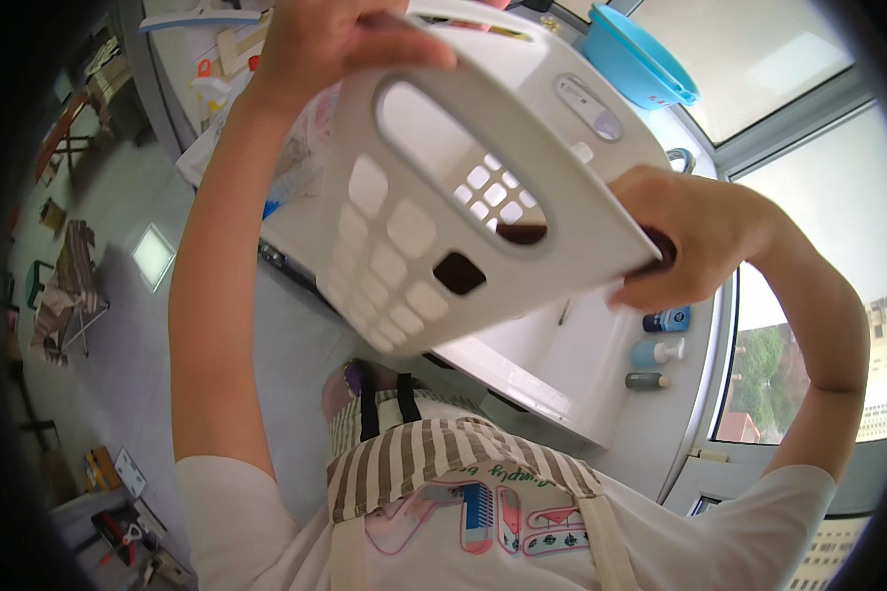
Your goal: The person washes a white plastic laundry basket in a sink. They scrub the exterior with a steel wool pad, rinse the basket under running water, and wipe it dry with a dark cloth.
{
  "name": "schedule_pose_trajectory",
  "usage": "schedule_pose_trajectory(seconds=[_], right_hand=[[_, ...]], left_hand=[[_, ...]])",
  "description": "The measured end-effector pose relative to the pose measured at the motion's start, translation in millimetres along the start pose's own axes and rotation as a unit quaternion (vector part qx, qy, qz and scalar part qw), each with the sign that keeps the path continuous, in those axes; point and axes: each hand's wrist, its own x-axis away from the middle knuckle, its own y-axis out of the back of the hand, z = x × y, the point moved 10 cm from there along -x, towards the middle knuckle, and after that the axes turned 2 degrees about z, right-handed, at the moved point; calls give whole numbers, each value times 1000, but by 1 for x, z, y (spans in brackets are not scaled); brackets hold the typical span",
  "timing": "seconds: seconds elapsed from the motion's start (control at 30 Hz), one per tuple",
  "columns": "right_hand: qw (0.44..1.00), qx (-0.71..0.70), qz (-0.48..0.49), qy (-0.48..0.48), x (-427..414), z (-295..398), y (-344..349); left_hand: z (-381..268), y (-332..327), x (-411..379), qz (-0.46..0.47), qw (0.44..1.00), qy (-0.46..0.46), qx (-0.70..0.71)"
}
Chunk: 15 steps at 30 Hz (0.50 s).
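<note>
A white plastic laundry basket [406, 221] with square holes and oval handle slots is held up, tilted, in front of my body. My left hand [332, 44] grips its rim at the upper left, the thumb lying over the edge. On the other side my right hand [680, 229] is closed around the rim at a corner. Through the slots the basket's inside wall shows; most of its bottom is hidden. Below and behind the basket lies a white sink [599, 369], partly covered by it.
A light-blue plastic basin [636, 59] stands at the far right by the window. Several bottles, including a blue pump bottle [654, 353], line the ledge right of the sink. On the left counter are a spray bottle [211, 89] and a squeegee [199, 20]. A striped cloth [66, 295] hangs over a folding stand.
</note>
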Motion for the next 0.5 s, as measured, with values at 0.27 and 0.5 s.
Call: schedule_pose_trajectory(seconds=[0.27,0.5], right_hand=[[918,185,-329,120,8,7,-43],[803,190,-550,133,-54,-10,-150]], left_hand=[[-20,-59,16,124,791,348,487],[-104,-63,137,-215,796,434,362]])
